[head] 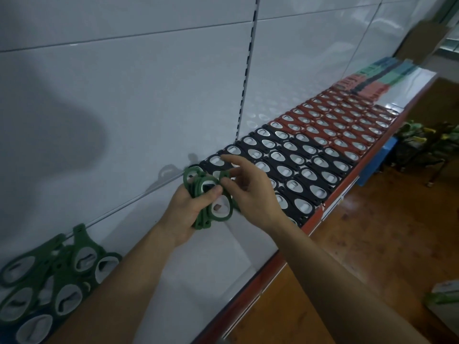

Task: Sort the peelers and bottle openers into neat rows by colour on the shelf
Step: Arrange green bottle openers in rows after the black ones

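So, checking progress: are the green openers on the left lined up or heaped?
Heaped: the loose green openers overlap at mixed angles, unlike the flat black rows.

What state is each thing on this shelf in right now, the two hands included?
Left hand: grips a bunch of green openers.
Right hand: fingertips pinch the top of that bunch.
Black openers: flat, in neat rows.
Red openers: flat, in neat rows beyond the black.
Green pile: jumbled, unsorted.
Far coloured items: in rows by colour, too blurred to identify.
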